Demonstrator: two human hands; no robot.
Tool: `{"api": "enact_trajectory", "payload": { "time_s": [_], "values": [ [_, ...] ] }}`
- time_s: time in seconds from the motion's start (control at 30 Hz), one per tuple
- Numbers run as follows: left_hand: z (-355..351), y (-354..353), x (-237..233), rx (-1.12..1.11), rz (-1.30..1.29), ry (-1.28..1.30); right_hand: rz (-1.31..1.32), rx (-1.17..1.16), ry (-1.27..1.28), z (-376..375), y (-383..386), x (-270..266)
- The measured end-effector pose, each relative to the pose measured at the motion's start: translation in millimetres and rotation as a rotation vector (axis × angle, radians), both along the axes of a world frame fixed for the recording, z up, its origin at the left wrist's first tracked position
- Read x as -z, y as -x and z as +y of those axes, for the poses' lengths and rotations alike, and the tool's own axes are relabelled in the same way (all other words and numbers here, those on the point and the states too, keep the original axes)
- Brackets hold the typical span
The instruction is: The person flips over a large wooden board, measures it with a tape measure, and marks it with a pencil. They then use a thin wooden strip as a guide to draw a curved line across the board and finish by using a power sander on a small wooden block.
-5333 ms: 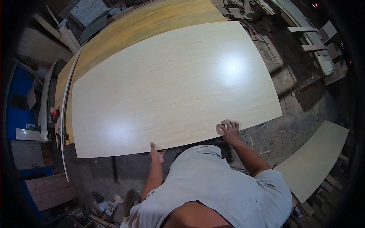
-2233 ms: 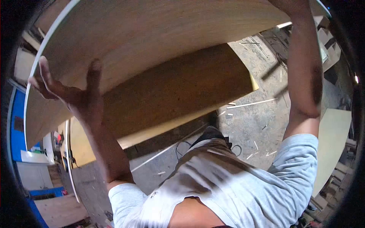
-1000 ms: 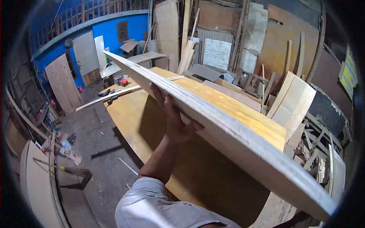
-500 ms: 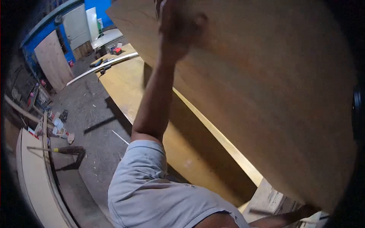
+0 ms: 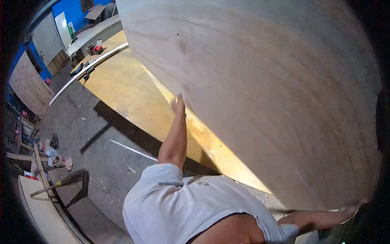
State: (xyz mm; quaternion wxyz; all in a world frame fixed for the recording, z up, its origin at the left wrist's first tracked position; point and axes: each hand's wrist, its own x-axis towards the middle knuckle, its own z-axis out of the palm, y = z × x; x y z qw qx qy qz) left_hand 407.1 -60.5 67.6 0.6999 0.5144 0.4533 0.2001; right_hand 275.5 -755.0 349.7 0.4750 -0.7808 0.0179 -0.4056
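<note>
A large plywood sheet (image 5: 260, 101) stands tilted up before me and fills the right half of the view. My left hand (image 5: 178, 105) is at the sheet's lower left edge, closed on it as far as its slightly blurred fingers show. Down at the lower right corner, my right hand (image 5: 350, 211) grips the sheet's edge, with part of its fingers hidden. Under the raised sheet lies a yellowish wooden panel or tabletop (image 5: 118, 89), partly covered by it.
A broom (image 5: 73, 178) is at the lower left near a pale board (image 5: 38, 207). Buckets (image 5: 57, 160) stand on the concrete floor (image 5: 97, 162), where a thin white strip (image 5: 134, 149) lies. Tools (image 5: 83, 73) rest at the panel's far end. A white door (image 5: 46, 38) stands behind.
My left hand has come down from the sheet's face to its lower left edge. The sheet now shows brighter and at a different angle, and my right hand is more visible.
</note>
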Motion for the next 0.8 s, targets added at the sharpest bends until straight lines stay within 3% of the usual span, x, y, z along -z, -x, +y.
{"api": "enact_trajectory", "payload": {
  "time_s": [0.03, 0.07, 0.1, 0.13, 0.17, 0.23, 0.37, 0.47, 0.63, 0.73, 0.8],
  "values": [
    [2, 1, 55, 0.043, 0.032, 0.104, -0.016, 0.011, -0.002, 4, 2, -4],
    [-10, 14, 59, 0.047, 0.033, 0.151, -0.028, 0.028, -0.001, 4, 5, -7],
    [-22, 28, 63, 0.14, -0.129, 0.327, -0.029, 0.054, 0.002, 2, 15, -9],
    [-27, 2, 136, 0.102, -0.417, 0.57, -0.024, 0.087, 0.005, -1, 33, -11],
    [-31, 13, 124, 0.127, -0.41, 0.576, -0.018, 0.12, 0.008, -5, 48, -11],
    [-28, 38, 97, 0.255, -0.61, 0.854, -0.009, 0.172, 0.007, -10, 74, -10],
    [-12, 59, 99, 0.27, -0.519, 0.732, -0.006, 0.187, -0.027, -7, 74, -7],
    [-5, 87, 62, 0.313, -0.5, 0.786, 0.003, 0.219, -0.056, -14, 90, 5],
    [12, 131, 89, 0.3, -0.42, 0.696, 0.098, 0.29, -0.139, -11, 162, 66],
    [-9, 190, 24, 0.312, -0.418, 0.734, 0.142, 0.303, -0.141, -18, 188, 68],
    [-1, 204, 59, 0.32, -0.459, 0.728, 0.167, 0.284, -0.127, -30, 188, 62]
  ]
}}
